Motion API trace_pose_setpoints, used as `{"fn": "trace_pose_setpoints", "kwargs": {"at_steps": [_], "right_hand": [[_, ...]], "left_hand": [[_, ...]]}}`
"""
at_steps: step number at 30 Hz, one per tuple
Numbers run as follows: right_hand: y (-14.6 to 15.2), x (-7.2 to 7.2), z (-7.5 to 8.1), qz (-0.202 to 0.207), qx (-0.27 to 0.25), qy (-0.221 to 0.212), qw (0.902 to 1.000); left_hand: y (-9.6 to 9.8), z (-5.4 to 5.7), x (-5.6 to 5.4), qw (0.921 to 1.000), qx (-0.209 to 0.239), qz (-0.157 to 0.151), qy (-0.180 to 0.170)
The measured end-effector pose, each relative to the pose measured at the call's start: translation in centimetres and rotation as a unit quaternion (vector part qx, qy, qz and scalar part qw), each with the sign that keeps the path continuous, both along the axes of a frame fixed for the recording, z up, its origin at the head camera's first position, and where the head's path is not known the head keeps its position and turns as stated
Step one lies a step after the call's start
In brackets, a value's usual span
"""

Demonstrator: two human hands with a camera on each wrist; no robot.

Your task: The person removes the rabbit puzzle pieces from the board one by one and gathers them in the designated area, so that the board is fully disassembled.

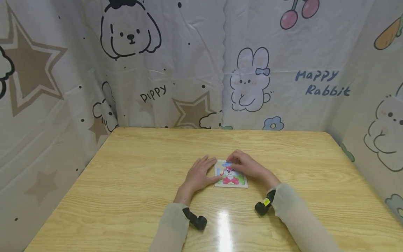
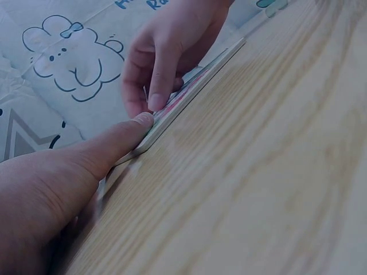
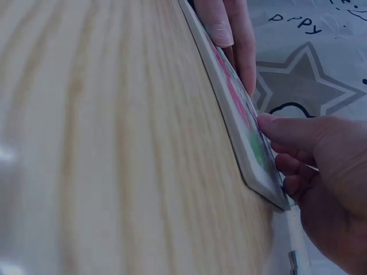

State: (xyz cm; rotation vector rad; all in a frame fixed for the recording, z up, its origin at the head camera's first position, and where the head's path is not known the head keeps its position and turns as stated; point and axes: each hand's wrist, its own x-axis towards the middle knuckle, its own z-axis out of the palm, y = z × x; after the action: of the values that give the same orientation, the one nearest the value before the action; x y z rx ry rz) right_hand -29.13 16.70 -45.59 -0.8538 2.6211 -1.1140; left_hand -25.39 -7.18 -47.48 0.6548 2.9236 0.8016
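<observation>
Two sleeves reach in over the wooden counter (image 1: 132,182). Both hands hide part of a small rabbit picture puzzle (image 1: 231,179) lying flat near the middle. Left hand (image 1: 197,176) rests beside it, fingers straight, thumb touching its edge. Right hand (image 1: 248,166) curls its fingers on the puzzle's top. Curtain (image 1: 201,63) words read "Pippy" and "Happy Rabbit".

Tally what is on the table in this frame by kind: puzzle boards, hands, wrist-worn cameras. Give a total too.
Puzzle boards: 1, the puzzle board with a rabbit picture, lying flat on the table.
Hands: 2, the left hand touching its left edge, the right hand resting on its top.
Wrist-worn cameras: 2, the left camera and the right camera.
Total: 5
</observation>
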Motion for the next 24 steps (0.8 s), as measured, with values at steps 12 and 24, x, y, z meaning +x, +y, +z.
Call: {"fn": "trace_pose_setpoints", "kwargs": {"at_steps": [12, 24], "right_hand": [[-1.0, -0.6, 0.6, 0.029, 0.036, -0.009, 0.9989], [-1.4, -0.9, 0.6, 0.035, 0.055, 0.014, 0.9978]], "left_hand": [[0.0, -0.2, -0.1, 1.0, -0.001, 0.001, 0.003], [0.0, -0.1, 0.0, 1.0, 0.001, 0.003, -0.002]]}}
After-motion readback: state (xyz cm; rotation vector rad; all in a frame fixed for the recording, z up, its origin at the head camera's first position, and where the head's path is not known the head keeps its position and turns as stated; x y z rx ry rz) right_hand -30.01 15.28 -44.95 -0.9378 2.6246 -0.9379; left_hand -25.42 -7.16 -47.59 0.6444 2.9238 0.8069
